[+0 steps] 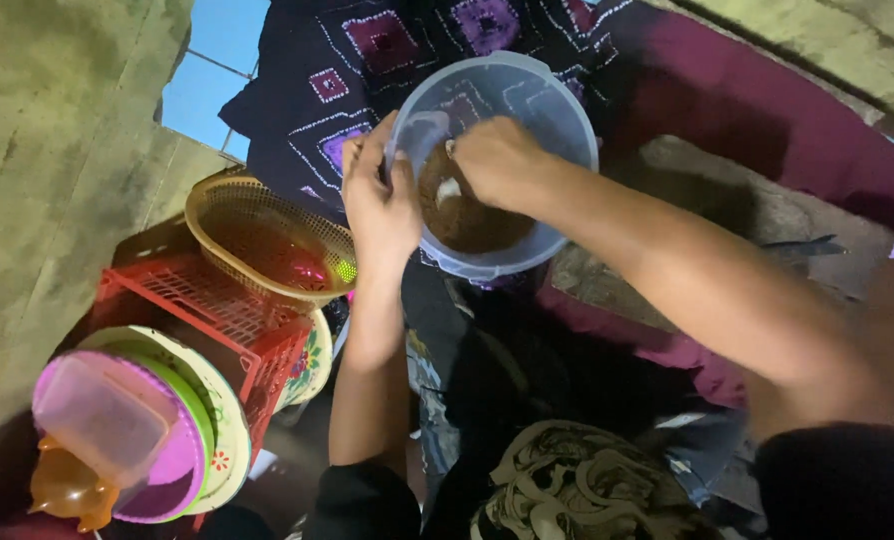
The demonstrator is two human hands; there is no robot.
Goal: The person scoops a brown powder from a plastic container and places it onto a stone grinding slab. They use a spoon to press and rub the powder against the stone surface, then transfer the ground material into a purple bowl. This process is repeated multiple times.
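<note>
The left hand (379,195) is gripping the near-left rim of a clear plastic tub (557,110); its fingers are closing over the edge, with the thumb lying on the inner side of the wall. The right hand (495,160) is reaching inside the tub from the right. Its fingers are bending downward into a brown powdery mass (467,215) on the bottom, and they seem to be pinching something small and whitish (449,190) just under the fingertips, but I cannot tell what this piece is or how firmly it is being held.

The brown mass is lying right below the fingers of the right hand and just beside the thumb of the left hand. The tub itself is resting on dark cloth with purple diamond patterns (367,50).

To the left of the left hand's fingers, a woven yellow basket (217,215) is sitting on a red plastic crate (212,305). Further from the fingers, toward the lower left, a stack of plates with flower decoration (227,440) is carrying a pink lidded box (107,420), and an orange plastic thing (62,490) is showing under it.
</note>
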